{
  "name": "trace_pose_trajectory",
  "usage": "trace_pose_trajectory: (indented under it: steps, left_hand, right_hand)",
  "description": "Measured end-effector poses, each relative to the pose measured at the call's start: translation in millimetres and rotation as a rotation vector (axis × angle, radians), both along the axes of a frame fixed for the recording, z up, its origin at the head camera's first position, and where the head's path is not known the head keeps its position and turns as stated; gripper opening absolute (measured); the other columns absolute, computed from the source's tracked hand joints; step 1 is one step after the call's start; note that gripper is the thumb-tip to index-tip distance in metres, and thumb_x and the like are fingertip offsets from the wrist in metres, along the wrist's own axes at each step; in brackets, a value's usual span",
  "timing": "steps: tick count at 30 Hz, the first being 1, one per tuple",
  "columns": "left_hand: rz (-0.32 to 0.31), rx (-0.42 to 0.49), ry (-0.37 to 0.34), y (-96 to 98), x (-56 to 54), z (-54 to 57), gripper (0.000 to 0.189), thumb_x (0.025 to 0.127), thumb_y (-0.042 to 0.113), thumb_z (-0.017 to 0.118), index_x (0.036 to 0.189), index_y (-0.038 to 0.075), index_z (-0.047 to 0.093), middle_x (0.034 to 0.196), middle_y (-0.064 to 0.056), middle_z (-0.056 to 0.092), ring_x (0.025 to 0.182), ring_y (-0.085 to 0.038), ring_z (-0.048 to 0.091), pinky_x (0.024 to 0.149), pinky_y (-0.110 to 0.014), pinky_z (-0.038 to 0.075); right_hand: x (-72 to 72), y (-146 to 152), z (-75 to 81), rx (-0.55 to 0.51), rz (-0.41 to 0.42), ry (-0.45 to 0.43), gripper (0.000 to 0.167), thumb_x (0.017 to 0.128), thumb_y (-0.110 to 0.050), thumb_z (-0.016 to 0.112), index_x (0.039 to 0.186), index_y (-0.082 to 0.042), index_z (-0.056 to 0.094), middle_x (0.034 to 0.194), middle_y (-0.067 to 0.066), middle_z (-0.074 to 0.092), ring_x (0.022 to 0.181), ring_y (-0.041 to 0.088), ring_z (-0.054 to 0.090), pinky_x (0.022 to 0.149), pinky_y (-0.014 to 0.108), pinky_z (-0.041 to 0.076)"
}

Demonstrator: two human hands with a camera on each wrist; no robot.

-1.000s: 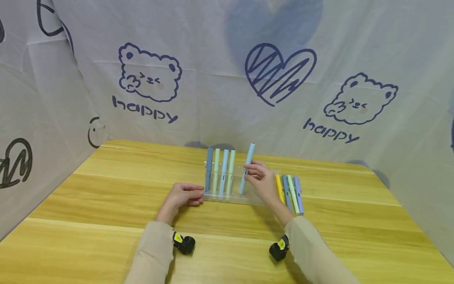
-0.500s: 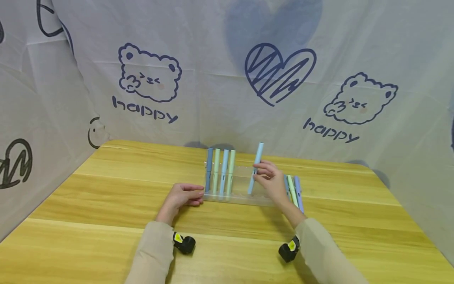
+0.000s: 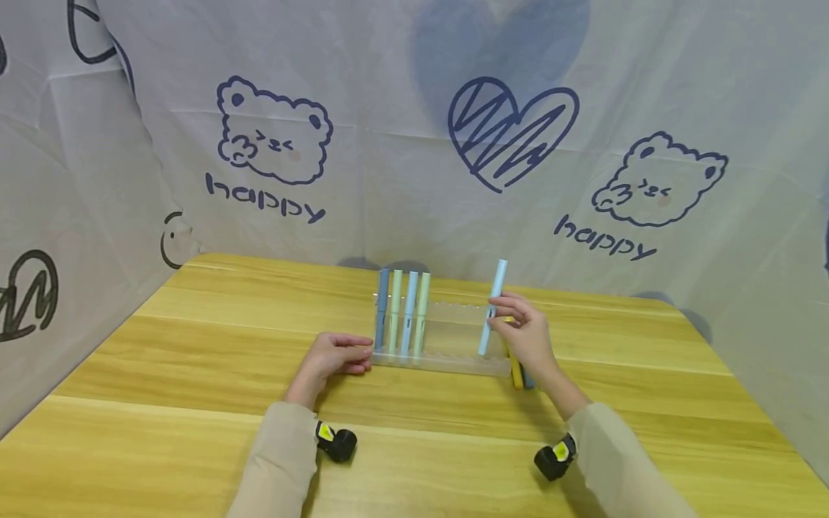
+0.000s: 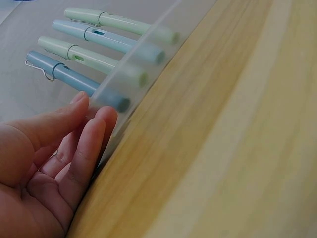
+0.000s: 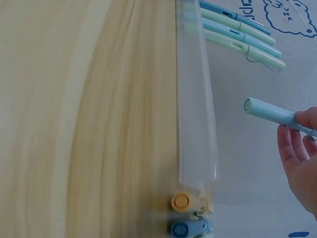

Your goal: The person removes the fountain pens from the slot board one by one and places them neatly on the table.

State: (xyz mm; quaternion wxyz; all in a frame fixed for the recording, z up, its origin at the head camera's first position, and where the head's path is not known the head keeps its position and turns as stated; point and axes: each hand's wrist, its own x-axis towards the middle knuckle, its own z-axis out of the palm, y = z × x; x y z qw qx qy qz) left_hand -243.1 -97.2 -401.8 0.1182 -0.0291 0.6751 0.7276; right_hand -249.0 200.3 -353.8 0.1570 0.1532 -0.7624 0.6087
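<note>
A clear plastic pen rack (image 3: 447, 364) stands mid-table with several capped pens upright in its left part: a dark blue pen (image 3: 382, 309), two pale green ones and a light blue pen (image 3: 411, 309). At the rack's left end, my left hand (image 3: 333, 354) pinches the corner between thumb and fingers. My right hand (image 3: 529, 337) pinches another light blue pen (image 3: 500, 277) by its middle, slightly tilted, over the right part of the rack. In the right wrist view this pen's end (image 5: 262, 109) is apart from the front rail (image 5: 195, 109).
Just past the rack's right end lie a yellow pen (image 3: 516, 374) and a blue pen (image 3: 529, 381), partly hidden by my right hand. A white cloth (image 3: 388, 180) with drawn bears and hearts hangs behind the wooden table (image 3: 414, 446).
My right hand has carried the light blue pen rightward along the rack, now covering most of the loose pens. The left hand has stayed at the rack's left end.
</note>
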Motion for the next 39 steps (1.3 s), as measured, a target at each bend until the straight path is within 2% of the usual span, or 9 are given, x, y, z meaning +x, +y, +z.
trace_pose_trajectory:
  steps: [12,20,24,28,34,36,39]
  left_hand:
    - [-0.007,0.003,0.007,-0.5,-0.4,-1.0,0.029,0.082,-0.005,0.06,0.109,-0.017,0.054,0.073,-0.012,0.065,0.059,-0.014,0.062,0.056,-0.023,0.055]
    - [-0.009,0.005,0.012,-0.4,-0.1,-0.7,0.03,0.082,-0.006,0.059,0.109,-0.017,0.053,0.072,-0.011,0.065,0.059,-0.014,0.062,0.056,-0.023,0.055]
    - [-0.006,0.001,0.009,-0.4,-0.1,-0.4,0.03,0.082,-0.006,0.06,0.108,-0.017,0.054,0.073,-0.012,0.065,0.059,-0.014,0.062,0.056,-0.023,0.055]
    - [-0.006,-0.001,0.012,-0.3,0.1,-0.3,0.03,0.082,-0.006,0.06,0.108,-0.017,0.054,0.073,-0.012,0.065,0.059,-0.014,0.062,0.056,-0.023,0.055]
    - [-0.004,-0.006,0.011,-0.2,0.2,-0.2,0.029,0.082,-0.005,0.06,0.108,-0.017,0.054,0.074,-0.013,0.065,0.059,-0.014,0.062,0.056,-0.023,0.055]
    - [-0.002,-0.008,0.011,-0.1,0.3,-0.1,0.029,0.082,-0.005,0.06,0.108,-0.017,0.055,0.074,-0.014,0.065,0.059,-0.014,0.062,0.056,-0.023,0.055]
    - [0.0,-0.012,0.01,0.1,0.2,0.1,0.029,0.081,-0.005,0.06,0.108,-0.016,0.055,0.075,-0.014,0.065,0.059,-0.014,0.062,0.056,-0.023,0.055]
  right_hand:
    - [3.4,25,2.2,0.016,-0.018,0.009,0.028,0.076,0.017,0.057,0.104,0.017,0.055,0.118,0.018,0.046,0.08,0.003,0.054,0.069,0.014,0.051]
    - [3.9,43,-0.6,0.02,-0.073,0.016,0.027,0.077,0.01,0.059,0.103,0.014,0.056,0.113,0.009,0.049,0.08,0.004,0.055,0.068,0.013,0.051]
    - [3.6,53,-1.9,0.05,-0.11,-0.005,0.027,0.078,0.009,0.059,0.104,0.014,0.056,0.113,0.012,0.049,0.08,0.003,0.055,0.068,0.014,0.051]
    - [4.4,62,-2.3,0.056,-0.139,-0.024,0.026,0.078,0.011,0.059,0.103,0.013,0.056,0.107,0.01,0.053,0.077,0.003,0.056,0.065,0.015,0.052]
    - [7.2,75,-1.9,0.07,-0.172,-0.046,0.027,0.078,0.008,0.061,0.104,0.011,0.057,0.094,-0.001,0.059,0.073,0.003,0.057,0.062,0.016,0.053]
    - [3.3,83,-6.5,0.082,-0.151,-0.046,0.029,0.077,0.006,0.062,0.105,0.012,0.056,0.094,-0.001,0.059,0.073,0.004,0.057,0.063,0.02,0.054]
    - [-15.0,108,-30.3,0.042,-0.106,-0.041,0.027,0.077,0.001,0.066,0.104,0.003,0.062,0.09,0.0,0.062,0.072,0.006,0.059,0.062,0.022,0.055]
